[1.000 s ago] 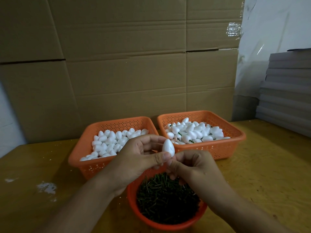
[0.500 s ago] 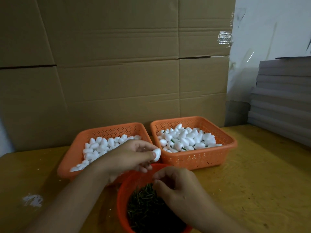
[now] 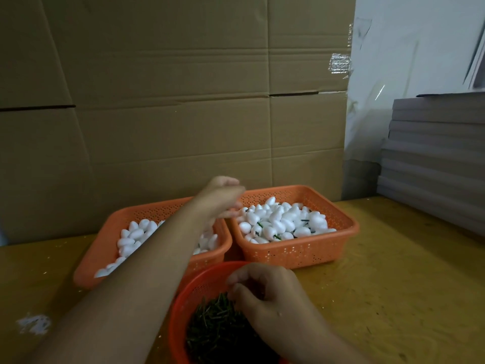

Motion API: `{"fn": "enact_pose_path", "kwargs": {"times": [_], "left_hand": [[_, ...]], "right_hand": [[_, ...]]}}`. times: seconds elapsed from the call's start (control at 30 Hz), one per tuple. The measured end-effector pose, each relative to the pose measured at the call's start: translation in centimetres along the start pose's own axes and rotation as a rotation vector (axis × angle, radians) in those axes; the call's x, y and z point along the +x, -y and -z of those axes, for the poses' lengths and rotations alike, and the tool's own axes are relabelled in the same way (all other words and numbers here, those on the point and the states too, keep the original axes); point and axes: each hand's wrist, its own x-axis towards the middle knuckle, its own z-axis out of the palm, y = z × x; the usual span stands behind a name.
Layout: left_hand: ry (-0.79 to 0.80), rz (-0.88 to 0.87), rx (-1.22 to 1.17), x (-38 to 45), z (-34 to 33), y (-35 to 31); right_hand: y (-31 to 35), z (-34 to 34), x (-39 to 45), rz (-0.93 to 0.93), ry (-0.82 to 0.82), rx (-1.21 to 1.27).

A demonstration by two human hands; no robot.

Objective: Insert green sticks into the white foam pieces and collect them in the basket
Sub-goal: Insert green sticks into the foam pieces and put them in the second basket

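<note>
Working across a yellow tabletop [image 3: 393,271] backed by cardboard sheets [image 3: 170,114], the person has three orange containers grouped toward its middle and near edge. Farthest right, the finished basket [image 3: 301,252] holds white foam pieces [image 3: 278,222] with green stems showing among them; touching its left wall, the supply basket [image 3: 105,258] holds plain foam pieces [image 3: 131,236]. Nearest the front edge sits the round bowl [image 3: 178,311] of green sticks [image 3: 217,324].

The left hand [image 3: 223,198] reaches over the seam between the two baskets, fingers hanging loosely apart; whether it holds anything I cannot tell, since blur hides the fingertips. The right hand [image 3: 273,303] is over the bowl, fingertips drawn together as if pinching at a stick, though none shows between them.

To do this well, probably let the piece drop inside the finished basket, not on the rim, and lift a single stick by one end, so it is ready to push straight into the next foam piece.
</note>
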Motion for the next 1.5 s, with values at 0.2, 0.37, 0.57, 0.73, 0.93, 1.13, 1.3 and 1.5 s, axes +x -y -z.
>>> {"fn": "enact_pose_path", "kwargs": {"times": [0.2, 0.37, 0.57, 0.73, 0.93, 1.13, 1.3, 1.5], "left_hand": [[0.045, 0.153, 0.901, -1.3, 8.3, 5.8], [0.148, 0.285, 1.249, -2.4, 11.0, 8.2], [0.139, 0.222, 1.266, -1.6, 11.0, 9.3], [0.108, 0.181, 1.260, -0.9, 11.3, 10.0], [-0.045, 0.089, 0.873, -1.2, 12.3, 9.9], [-0.165, -0.263, 0.515, -3.5, 11.7, 7.1], [-0.021, -0.240, 0.109, -8.1, 10.5, 5.8], [0.217, -0.053, -0.372, -11.6, 8.7, 5.7]], "right_hand": [[0.1, -0.2, -0.2, 0.016, 0.010, -0.002], [0.0, -0.3, -0.2, 0.009, 0.012, -0.012], [-0.2, -0.4, -0.2, 0.008, 0.006, 0.007], [-0.3, -0.2, -0.1, 0.005, 0.003, 0.020], [-0.2, -0.3, -0.2, -0.006, -0.001, 0.037], [-0.1, -0.2, -0.2, -0.016, 0.003, 0.038], [0.0, 0.0, -0.2, -0.028, -0.011, 0.035], [-0.1, -0.1, -0.2, -0.034, -0.010, 0.008]]}}
